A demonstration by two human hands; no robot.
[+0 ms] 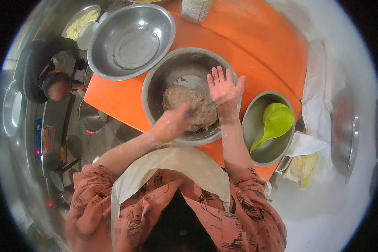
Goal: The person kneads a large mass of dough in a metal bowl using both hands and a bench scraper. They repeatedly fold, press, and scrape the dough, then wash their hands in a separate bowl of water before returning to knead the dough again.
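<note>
A steel bowl stands before me with a lump of greyish-brown dough in it. My left hand, over the near left part of the bowl, is closed around the blue handle of a blurred tool, seemingly a knife. Its thin blade points right, towards the base of my right hand; whether it touches the skin I cannot tell. That right hand lies palm up over the bowl's right side, fingers spread and holding nothing. Part of the dough is hidden behind my left hand and the tool.
An orange table carries an empty steel basin, a pale can and a grey basin with a lime-green scoop. Yellowish flour-like stuff fills a bowl at upper left. A person in dark clothing is at the left.
</note>
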